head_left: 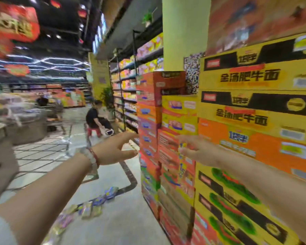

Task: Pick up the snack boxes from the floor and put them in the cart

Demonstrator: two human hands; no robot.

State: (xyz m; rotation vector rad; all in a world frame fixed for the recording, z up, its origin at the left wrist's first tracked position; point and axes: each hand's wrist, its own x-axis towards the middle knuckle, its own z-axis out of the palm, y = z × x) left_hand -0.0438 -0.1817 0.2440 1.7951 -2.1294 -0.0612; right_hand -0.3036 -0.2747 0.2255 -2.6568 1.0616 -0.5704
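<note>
Small colourful snack boxes [94, 206] lie scattered on the near floor [124, 218], blurred. Both grips wide and empty: left hand [116, 150], right hand [200, 149] near stacked cartons [251, 110] on the right

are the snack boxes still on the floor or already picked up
On the floor. The snack boxes lie scattered on the tiles, while the left hand and right hand are open and empty.
</note>
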